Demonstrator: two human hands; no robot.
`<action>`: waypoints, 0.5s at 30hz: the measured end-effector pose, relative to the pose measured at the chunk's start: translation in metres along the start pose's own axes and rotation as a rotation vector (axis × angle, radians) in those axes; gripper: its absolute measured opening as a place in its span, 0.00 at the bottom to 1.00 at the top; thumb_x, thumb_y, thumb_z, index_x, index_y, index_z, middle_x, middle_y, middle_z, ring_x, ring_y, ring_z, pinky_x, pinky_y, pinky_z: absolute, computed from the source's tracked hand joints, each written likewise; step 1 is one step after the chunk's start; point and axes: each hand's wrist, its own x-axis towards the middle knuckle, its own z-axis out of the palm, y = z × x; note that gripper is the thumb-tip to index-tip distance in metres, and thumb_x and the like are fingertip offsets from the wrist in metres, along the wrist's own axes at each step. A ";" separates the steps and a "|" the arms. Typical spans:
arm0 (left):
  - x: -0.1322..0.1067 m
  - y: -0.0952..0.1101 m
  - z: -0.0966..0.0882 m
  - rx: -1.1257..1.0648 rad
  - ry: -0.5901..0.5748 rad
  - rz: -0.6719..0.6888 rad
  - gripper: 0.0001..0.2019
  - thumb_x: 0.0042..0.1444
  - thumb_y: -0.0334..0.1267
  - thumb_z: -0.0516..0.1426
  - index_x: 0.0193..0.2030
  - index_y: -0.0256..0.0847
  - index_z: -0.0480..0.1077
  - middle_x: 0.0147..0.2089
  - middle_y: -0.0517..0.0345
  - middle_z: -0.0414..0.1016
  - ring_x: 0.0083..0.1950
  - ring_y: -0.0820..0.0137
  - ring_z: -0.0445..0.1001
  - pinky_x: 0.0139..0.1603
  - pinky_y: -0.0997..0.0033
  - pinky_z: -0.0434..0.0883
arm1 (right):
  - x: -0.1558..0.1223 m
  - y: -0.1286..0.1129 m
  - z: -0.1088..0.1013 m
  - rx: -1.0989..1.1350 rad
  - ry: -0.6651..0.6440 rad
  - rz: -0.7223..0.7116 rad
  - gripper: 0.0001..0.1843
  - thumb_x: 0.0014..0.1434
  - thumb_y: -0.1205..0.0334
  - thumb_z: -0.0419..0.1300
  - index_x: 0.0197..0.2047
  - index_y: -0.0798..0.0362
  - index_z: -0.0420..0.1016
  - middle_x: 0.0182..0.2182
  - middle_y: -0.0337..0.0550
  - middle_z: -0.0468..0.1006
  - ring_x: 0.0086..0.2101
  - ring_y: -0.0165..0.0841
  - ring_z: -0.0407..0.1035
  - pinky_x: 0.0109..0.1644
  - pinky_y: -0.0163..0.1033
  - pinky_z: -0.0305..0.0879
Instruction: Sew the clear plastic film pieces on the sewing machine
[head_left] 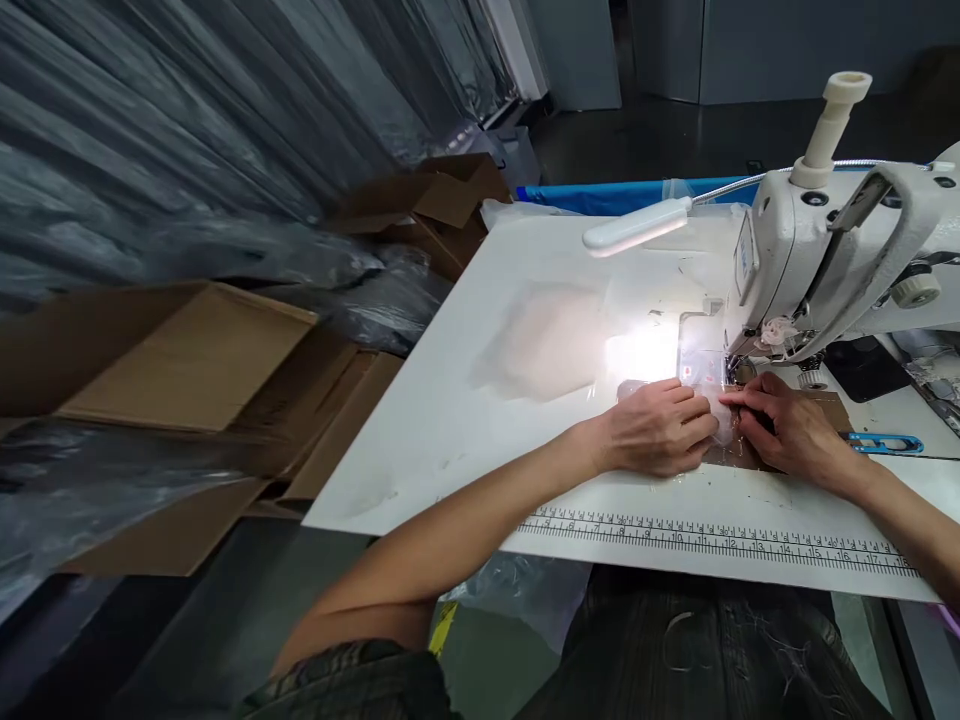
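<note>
Cardboard boxes (187,360) are crowded in at 9 o'clock of the white worktop (442,450), and all the light is thrown beside the sewing machine (772,235)! Sheer pale material (703,372) is laid at its foot, at 1 o'clock from the left hand (664,430), whose fingers are curled down onto it. It is met from 4 o'clock by the right hand (799,435), fingers bent; whether it is pinched by either cannot be told. Blue snips (885,443) are seen at 3 o'clock from there.
</note>
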 end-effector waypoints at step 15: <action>-0.006 -0.007 0.005 -0.164 -0.040 -0.188 0.13 0.69 0.35 0.46 0.41 0.39 0.71 0.46 0.51 0.79 0.40 0.70 0.75 0.44 0.65 0.73 | -0.001 0.004 -0.005 0.163 0.048 -0.021 0.22 0.63 0.57 0.48 0.49 0.51 0.80 0.40 0.49 0.78 0.29 0.34 0.71 0.32 0.39 0.68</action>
